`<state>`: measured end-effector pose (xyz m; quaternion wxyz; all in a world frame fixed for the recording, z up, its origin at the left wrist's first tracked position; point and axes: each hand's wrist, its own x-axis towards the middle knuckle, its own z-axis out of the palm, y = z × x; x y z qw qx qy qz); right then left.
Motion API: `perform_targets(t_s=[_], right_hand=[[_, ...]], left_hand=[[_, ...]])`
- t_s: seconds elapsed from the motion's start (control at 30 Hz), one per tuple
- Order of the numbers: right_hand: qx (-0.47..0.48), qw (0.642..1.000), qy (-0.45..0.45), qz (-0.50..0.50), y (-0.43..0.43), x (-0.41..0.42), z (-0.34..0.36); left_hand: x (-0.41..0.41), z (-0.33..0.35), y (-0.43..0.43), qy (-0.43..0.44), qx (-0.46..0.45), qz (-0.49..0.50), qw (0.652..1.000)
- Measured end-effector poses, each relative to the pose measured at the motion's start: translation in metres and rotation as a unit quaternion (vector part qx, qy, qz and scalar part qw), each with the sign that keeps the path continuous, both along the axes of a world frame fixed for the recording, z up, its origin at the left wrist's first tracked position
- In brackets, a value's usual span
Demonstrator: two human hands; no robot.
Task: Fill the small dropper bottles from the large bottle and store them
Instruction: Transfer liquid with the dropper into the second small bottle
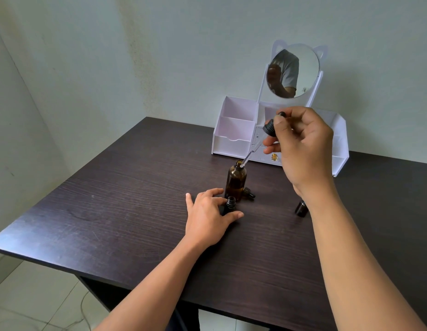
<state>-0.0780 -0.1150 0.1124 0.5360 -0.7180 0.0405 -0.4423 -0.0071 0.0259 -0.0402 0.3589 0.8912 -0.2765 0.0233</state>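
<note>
Item: dropper [255,145] — pinched at its bulb by the right hand [303,144], tilted, tip at the mouth of the large bottle [236,182], mid-table [112,199]. Just nearer, the left hand [205,218] grips an open small bottle [230,203]. Risks: the slanted tip catching the rim and tipping it; the forearm knocking the second small bottle [301,209].

Dropper held over the large bottle

The dropper [260,142] is pinched by the right hand [301,149], tip at the large bottle [235,181] mouth; a small bottle [230,204] is held by the left hand [207,218] on the bench [112,199].
</note>
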Motion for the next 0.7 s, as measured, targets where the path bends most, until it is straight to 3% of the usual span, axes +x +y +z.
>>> perform_targets(t_s=[0.7], right_hand=[[-0.025,0.997,0.066,0.016,0.017,-0.004,-0.049]], left_hand=[[0.0,-0.001,0.0,-0.008,0.005,-0.002,1.0]])
